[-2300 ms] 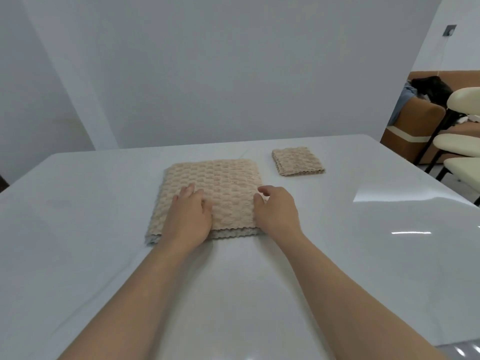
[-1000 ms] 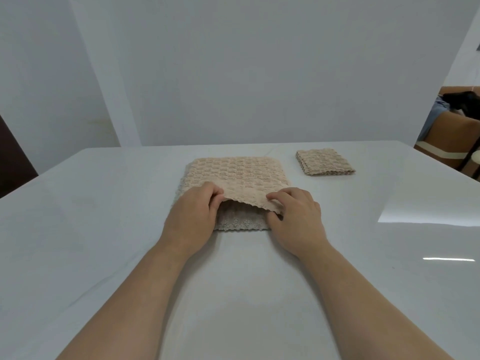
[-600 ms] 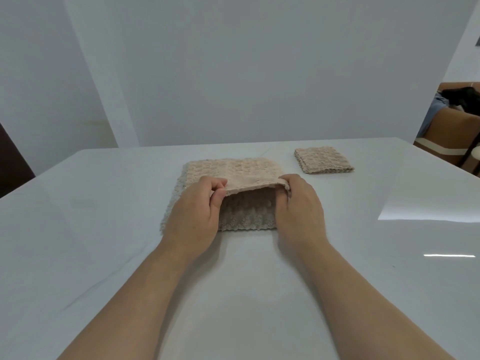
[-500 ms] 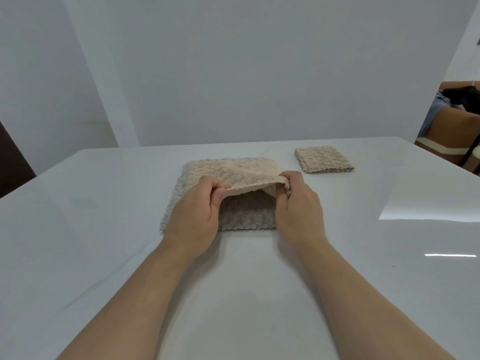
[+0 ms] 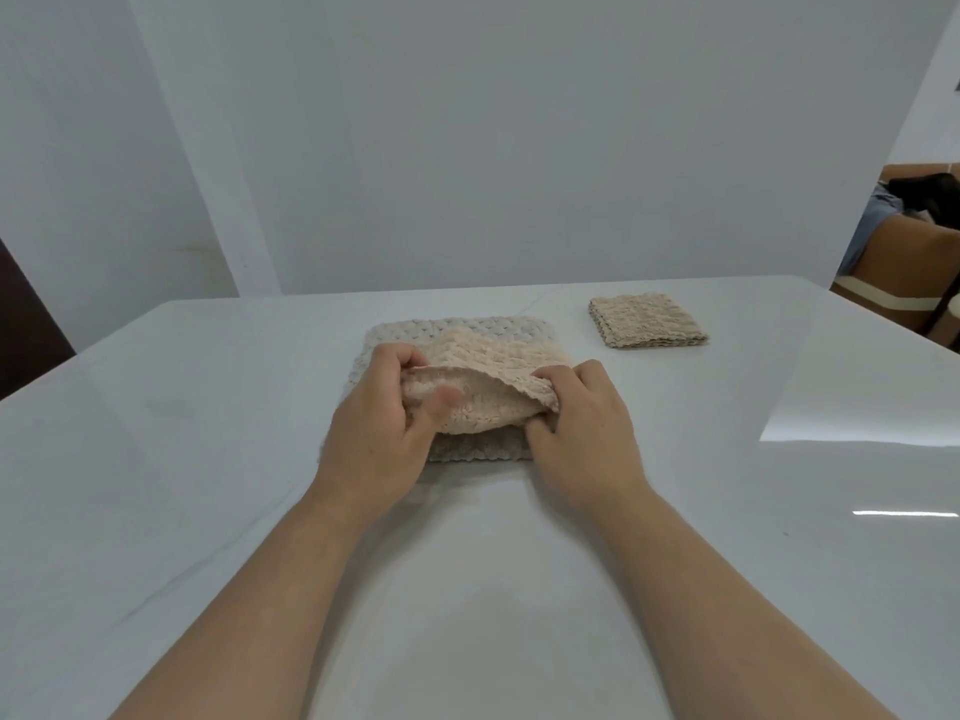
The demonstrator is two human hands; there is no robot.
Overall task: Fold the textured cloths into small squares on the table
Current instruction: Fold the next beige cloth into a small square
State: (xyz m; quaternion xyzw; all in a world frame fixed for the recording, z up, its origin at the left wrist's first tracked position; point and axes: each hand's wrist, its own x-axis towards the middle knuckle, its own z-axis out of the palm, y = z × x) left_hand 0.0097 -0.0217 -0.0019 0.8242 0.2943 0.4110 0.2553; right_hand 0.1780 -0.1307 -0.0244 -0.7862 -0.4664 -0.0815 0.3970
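Observation:
A beige textured cloth (image 5: 488,358) lies in the middle of the white table (image 5: 208,459), with a paler grey-beige layer (image 5: 405,332) under it showing at the back and front. My left hand (image 5: 379,433) and my right hand (image 5: 582,423) each pinch the near edge of the top beige layer and hold it lifted, so it sags between them. A small square of folded beige cloth (image 5: 647,327) lies flat further back on the right, apart from my hands.
White walls stand right behind the table's far edge. At the far right, beyond the table, are brown furniture (image 5: 904,272) and a dark chair leg (image 5: 943,304). Glare patches mark the tabletop on the right.
Both hands went from pressing flat on the cloth to pinching its near edge and raising the top layer off the one beneath; the camera view has shifted slightly left.

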